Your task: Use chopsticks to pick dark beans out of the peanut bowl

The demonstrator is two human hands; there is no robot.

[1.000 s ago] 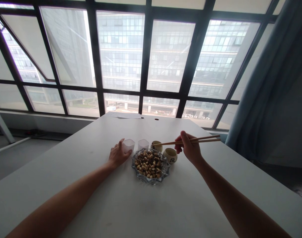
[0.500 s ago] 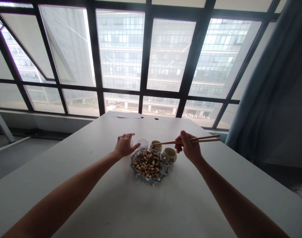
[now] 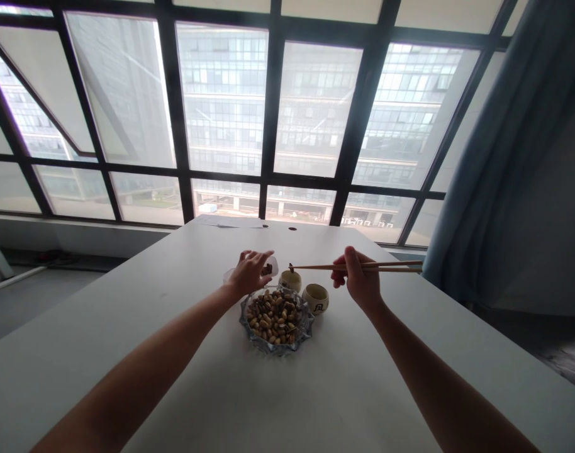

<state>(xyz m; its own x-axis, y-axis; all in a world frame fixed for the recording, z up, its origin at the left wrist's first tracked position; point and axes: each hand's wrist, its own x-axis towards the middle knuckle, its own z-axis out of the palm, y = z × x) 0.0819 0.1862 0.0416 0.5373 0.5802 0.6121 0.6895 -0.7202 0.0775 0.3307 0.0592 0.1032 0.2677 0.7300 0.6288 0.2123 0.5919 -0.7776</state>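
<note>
My right hand is closed around a pair of wooden chopsticks. Between their tips is a small dark piece, just above the rim of a cream-coloured cup. My left hand has its fingers and thumb curled at a translucent plastic cup, which is tilted and shows dark pieces inside. A second cream cup with a dark character stands to the right. In front of the cups sits a scalloped glass bowl full of pistachios.
Another translucent container shows partly behind my left hand. White sheets lie at the far end of the white table. Beyond are large framed windows, with a blue curtain on the right.
My left hand has closed on the translucent cup and tilted it. The chopstick tips have lifted from the cream cup's opening, now with a dark piece between them. The view has shifted slightly.
</note>
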